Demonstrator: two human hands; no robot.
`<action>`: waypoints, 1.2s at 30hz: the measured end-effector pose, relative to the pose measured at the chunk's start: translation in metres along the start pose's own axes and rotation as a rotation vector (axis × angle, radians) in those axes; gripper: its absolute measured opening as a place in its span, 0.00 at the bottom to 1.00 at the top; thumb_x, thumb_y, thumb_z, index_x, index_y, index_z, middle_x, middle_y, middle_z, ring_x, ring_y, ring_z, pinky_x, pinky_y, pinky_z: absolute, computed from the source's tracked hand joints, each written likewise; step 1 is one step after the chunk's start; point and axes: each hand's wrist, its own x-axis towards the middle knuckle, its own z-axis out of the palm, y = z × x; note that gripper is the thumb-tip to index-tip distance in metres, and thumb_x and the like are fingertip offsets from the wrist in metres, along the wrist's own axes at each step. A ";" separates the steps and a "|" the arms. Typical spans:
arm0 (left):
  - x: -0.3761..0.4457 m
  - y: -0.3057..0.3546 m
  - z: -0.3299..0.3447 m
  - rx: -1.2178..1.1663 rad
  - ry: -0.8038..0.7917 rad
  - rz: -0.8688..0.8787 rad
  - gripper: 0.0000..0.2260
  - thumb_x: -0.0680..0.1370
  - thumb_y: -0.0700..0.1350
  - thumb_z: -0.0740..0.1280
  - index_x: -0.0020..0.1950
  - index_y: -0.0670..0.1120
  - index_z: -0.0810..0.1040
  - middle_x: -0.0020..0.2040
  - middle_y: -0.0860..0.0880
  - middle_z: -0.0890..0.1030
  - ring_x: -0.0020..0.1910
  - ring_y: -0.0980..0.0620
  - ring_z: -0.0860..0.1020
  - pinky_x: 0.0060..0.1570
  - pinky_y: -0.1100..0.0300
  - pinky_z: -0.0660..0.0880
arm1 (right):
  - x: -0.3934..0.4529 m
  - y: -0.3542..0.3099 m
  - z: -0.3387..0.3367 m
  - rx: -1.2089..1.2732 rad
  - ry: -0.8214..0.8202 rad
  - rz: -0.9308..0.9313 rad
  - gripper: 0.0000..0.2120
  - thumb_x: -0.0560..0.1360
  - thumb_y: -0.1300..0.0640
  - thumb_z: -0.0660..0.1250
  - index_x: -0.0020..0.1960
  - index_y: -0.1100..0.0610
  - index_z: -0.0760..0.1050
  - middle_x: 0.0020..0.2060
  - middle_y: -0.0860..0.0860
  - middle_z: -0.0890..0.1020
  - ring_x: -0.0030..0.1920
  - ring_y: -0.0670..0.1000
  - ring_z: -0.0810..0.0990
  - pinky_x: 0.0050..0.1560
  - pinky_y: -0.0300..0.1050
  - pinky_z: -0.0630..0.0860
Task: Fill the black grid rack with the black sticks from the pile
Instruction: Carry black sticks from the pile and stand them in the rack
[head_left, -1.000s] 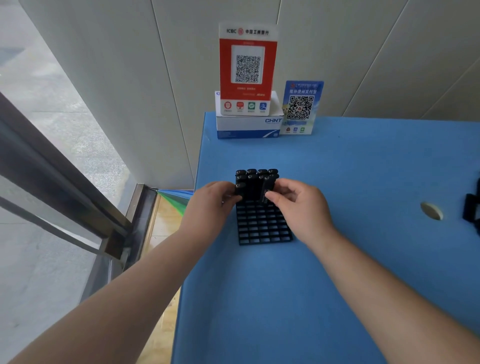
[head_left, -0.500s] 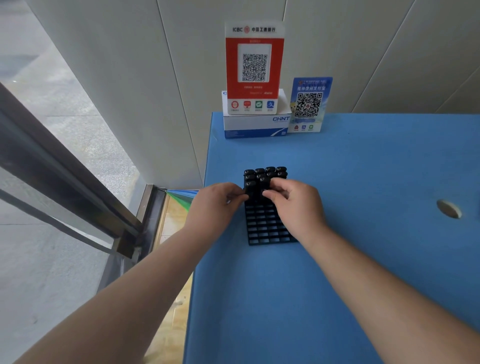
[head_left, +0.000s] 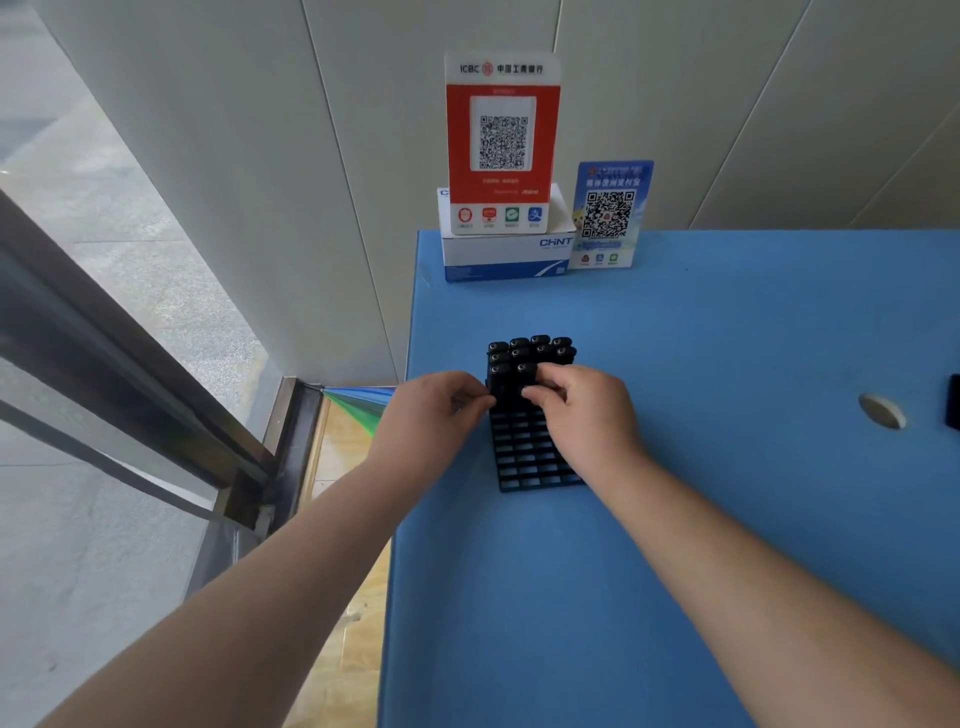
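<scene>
Black rack (head_left: 530, 457): far rows, 12 o'clock, hold sticks (head_left: 530, 349); near rows empty.
Left hand (head_left: 434, 410): fingers curled at rack's edge.
Right hand (head_left: 582, 410): pinching a stick.
Pile: unseen.

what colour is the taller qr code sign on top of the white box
Red with a white top strip and white bottom band, QR code in the middle; seen in the head view.

This looks like a small shop or service counter by a street entrance. On the blue table (head_left: 727, 519), against the pale panelled wall (head_left: 260, 182), a red ICBC payment sign (head_left: 503, 140) with a QR code stands on a white CHNT box (head_left: 506, 254). Just right of that box leans a smaller blue QR payment card (head_left: 609, 215). Left of the table, a metal-framed glass door (head_left: 130, 374) shows paved ground outside.
</scene>
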 end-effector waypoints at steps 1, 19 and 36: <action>-0.001 0.001 0.000 -0.005 0.000 0.003 0.02 0.76 0.50 0.72 0.44 0.55 0.82 0.40 0.59 0.83 0.42 0.62 0.81 0.46 0.62 0.78 | 0.000 -0.001 -0.001 0.006 -0.002 0.014 0.03 0.76 0.57 0.70 0.47 0.54 0.83 0.38 0.49 0.84 0.42 0.51 0.82 0.47 0.51 0.79; -0.060 0.091 0.027 0.201 0.028 0.239 0.12 0.78 0.51 0.68 0.61 0.52 0.79 0.56 0.57 0.78 0.52 0.56 0.79 0.51 0.58 0.78 | -0.081 0.048 -0.137 0.174 -0.004 0.074 0.08 0.74 0.54 0.75 0.50 0.46 0.79 0.44 0.41 0.83 0.41 0.34 0.80 0.48 0.33 0.76; -0.166 0.277 0.180 0.435 -0.103 0.524 0.27 0.79 0.56 0.64 0.76 0.49 0.64 0.72 0.52 0.66 0.70 0.48 0.68 0.63 0.53 0.70 | -0.273 0.186 -0.356 -0.401 0.202 0.192 0.22 0.77 0.49 0.71 0.69 0.49 0.73 0.63 0.42 0.75 0.62 0.45 0.75 0.62 0.44 0.74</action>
